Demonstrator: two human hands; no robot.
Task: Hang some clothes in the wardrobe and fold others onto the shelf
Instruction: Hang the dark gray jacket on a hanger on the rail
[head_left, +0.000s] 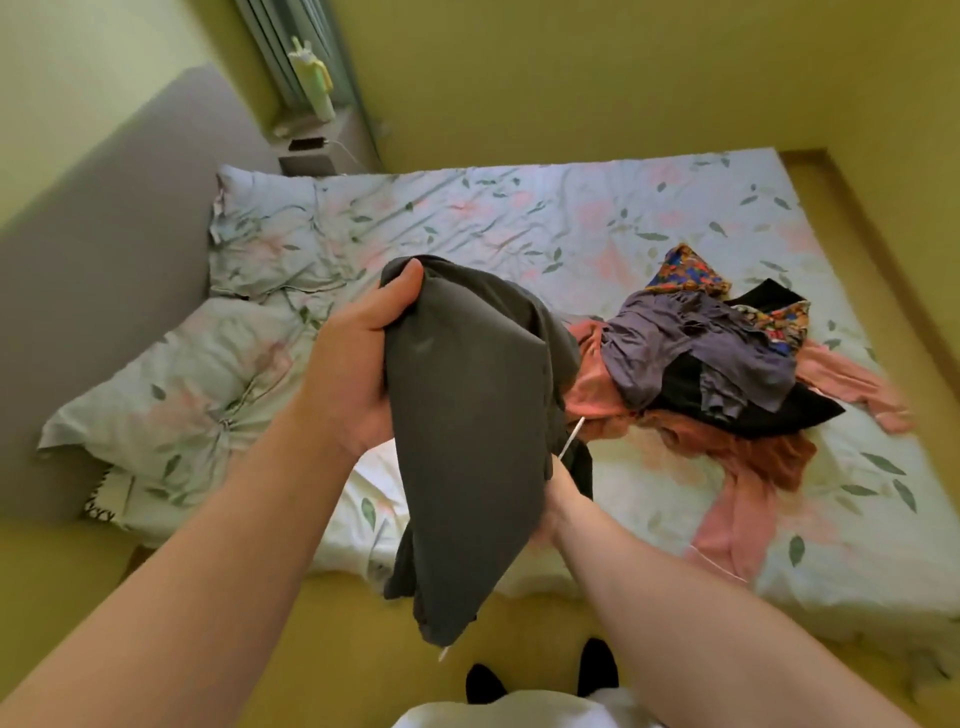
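Left hand (358, 358): fingers and thumb curled round upper edge of dark grey garment (467, 415), raised over near edge of bed (519, 218). Right hand (558, 499): against garment's lower part, fingers hidden, grip indeterminate. Clothes pile (717, 358): on floral sheet, right of garment. Pillows (171, 384): at left.

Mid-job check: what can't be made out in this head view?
Right hand: head view, fingers hidden behind the dark grey garment; grip unclear.
Clothes pile: head view, lower items covered by upper ones.
Wardrobe, shelf: outside the frame.
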